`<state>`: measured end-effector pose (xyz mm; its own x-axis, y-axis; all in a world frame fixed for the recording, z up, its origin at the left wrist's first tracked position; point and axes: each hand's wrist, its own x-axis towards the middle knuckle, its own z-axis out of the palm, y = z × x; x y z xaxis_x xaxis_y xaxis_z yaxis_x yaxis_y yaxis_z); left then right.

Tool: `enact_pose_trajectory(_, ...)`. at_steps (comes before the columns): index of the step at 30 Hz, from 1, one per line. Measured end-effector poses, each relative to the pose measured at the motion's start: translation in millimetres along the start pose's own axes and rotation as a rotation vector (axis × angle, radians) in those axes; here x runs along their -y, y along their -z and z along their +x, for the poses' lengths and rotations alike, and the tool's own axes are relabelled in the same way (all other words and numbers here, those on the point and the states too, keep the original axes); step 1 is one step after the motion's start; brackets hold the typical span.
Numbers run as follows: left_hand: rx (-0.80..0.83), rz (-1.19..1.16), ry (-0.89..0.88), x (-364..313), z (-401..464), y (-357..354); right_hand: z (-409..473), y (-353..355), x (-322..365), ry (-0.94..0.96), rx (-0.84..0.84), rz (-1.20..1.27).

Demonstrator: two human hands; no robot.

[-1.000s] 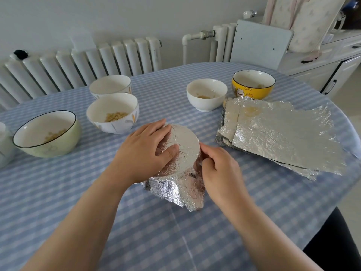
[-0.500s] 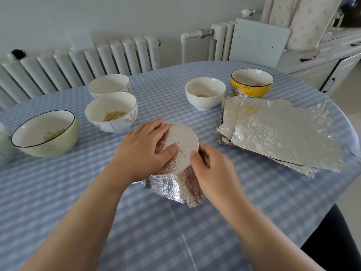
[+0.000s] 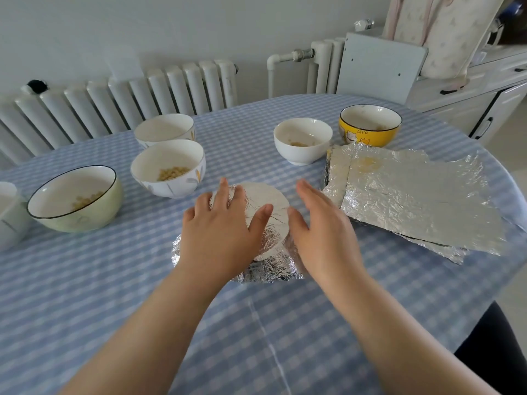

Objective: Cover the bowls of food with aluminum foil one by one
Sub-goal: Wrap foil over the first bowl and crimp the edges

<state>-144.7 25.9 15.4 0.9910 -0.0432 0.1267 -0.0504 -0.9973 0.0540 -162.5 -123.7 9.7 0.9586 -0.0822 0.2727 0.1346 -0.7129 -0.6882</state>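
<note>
A foil-covered bowl [image 3: 266, 220] stands in the middle of the table. My left hand [image 3: 222, 229] lies flat on its left half, fingers spread and pressing the foil. My right hand [image 3: 322, 232] is against the bowl's right side with straight fingers, thumb touching the foil rim. A stack of foil sheets [image 3: 413, 198] lies to the right. Uncovered bowls with food: a green bowl [image 3: 75, 199] at the left, a white patterned bowl [image 3: 168, 168], a white bowl [image 3: 302, 140] and a yellow bowl [image 3: 370, 125] behind.
Another white bowl [image 3: 164, 129] sits at the back left, its contents not visible. A white object [image 3: 8, 212] is at the far left edge. The round table [image 3: 114, 295] has a blue checked cloth. Radiators and a cabinet stand beyond it.
My right hand has let go of the foil at the bowl's near right side and opened, moving up along the right side. My left hand has spread flatter over the top.
</note>
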Motion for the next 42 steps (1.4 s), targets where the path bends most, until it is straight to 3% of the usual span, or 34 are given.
enact_pose_trajectory(3, -0.014, 0.009, -0.001, 0.0, -1.4, -1.3, -9.4, -10.8, 4.3, 0.091, -0.086, 0.020)
enact_pose_trajectory(8, -0.016, -0.021, -0.007, 0.4, 0.0, -2.0, -0.3, -4.5, 3.9, -0.063, 0.045, 0.049)
enact_pose_trajectory(28, 0.043, -0.068, 0.006, 0.1, 1.2, 1.6, -8.8, -10.2, -0.6, -0.192, 0.056, 0.525)
enact_pose_trajectory(33, 0.040, -0.063, 0.016, -0.9, 0.2, 2.5, -14.5, -25.0, -3.0, -0.149, 0.018, 0.495)
enact_pose_trajectory(42, 0.048, -0.104, 0.018, -0.3, 0.6, 5.6, -9.5, -21.8, -6.1, -0.210, 0.143, 0.415)
